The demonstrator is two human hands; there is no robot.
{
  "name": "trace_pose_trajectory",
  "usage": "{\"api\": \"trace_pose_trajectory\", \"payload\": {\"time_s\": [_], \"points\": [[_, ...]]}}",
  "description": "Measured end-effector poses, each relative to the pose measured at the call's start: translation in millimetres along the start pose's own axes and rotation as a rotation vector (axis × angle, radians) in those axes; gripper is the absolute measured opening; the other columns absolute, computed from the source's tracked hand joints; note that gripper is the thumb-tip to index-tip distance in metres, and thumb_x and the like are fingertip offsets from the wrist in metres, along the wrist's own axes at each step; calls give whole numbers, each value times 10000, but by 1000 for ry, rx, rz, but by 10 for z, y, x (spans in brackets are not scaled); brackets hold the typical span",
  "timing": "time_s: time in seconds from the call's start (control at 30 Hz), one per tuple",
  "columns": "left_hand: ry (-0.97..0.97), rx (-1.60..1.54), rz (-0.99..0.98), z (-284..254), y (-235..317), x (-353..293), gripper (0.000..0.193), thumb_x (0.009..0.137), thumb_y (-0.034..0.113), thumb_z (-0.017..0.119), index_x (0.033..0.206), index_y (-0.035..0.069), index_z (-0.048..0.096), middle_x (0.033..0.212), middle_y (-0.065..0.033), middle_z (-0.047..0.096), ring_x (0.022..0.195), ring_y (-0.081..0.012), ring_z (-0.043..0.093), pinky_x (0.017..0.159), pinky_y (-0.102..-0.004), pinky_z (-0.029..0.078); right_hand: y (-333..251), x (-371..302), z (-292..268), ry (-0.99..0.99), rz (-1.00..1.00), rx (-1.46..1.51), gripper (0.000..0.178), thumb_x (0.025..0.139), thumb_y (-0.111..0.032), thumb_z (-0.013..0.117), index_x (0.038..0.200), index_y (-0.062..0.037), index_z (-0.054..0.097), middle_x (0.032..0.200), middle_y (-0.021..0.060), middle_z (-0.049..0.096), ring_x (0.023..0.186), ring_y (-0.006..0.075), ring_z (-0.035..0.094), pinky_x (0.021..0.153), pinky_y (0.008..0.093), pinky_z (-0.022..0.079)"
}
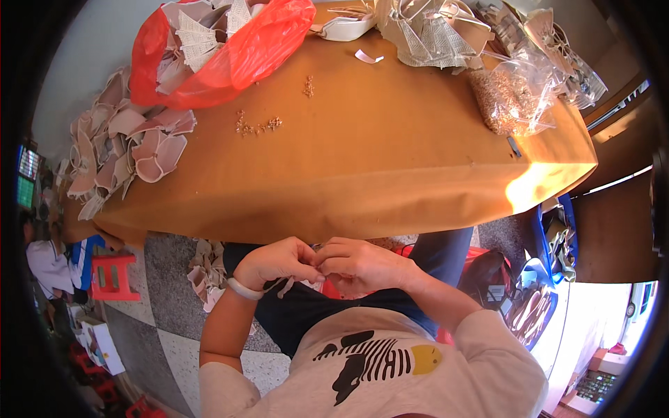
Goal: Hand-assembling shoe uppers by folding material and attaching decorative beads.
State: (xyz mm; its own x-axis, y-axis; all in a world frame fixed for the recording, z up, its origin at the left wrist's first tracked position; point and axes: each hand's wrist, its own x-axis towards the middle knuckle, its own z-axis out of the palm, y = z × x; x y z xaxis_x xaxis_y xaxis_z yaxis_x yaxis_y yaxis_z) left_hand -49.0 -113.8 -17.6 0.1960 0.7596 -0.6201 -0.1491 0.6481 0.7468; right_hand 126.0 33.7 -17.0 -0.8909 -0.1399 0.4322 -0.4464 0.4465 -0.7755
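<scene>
Head view: your left hand [284, 262] and right hand [362, 264] meet just before the table [376, 118], curled closely together, probably to steady fine work, though what either grasps cannot be told; a pale strip [286, 287] shows below the left. Loose beads [274, 124] lie within reach, presumably for easy picking, pink pieces [159, 155] heaped aside.

1. Table [390, 132], one, covered in an orange-brown sheet [334, 198] draping over the near edge.
2. Wall [83, 59], pale grey, beyond the far left corner.
3. Floor [182, 296], checkered in speckled dark grey and off-white, below the near edge.
4. Stool [106, 279], red, beyond the near left corner.
5. Panel [610, 240], brown, off the right edge.
6. Sunlight [535, 184], a bright patch at the near right corner.
</scene>
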Motion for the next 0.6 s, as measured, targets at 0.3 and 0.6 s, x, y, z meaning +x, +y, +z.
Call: {"api": "trace_pose_trajectory", "payload": {"time_s": [0.3,0.6], "points": [[789,219,423,402,24,-35,127,778,28,720,880,-47,709,728,-18,663,627,-48,553,558,-223,447,105,-33,156,366,284,30,177,752,23,696,922,-4,654,925,111,687,792,242,670,684,317,547],[1048,307,607,621,-27,76,111,763,-18,690,870,-48,695,687,-44,606,597,-56,515,538,-218,413,142,-30,316,504,467,244,108,837,-17,678,928,30,643,866,109,707,807,107,680,703,258,559]]}}
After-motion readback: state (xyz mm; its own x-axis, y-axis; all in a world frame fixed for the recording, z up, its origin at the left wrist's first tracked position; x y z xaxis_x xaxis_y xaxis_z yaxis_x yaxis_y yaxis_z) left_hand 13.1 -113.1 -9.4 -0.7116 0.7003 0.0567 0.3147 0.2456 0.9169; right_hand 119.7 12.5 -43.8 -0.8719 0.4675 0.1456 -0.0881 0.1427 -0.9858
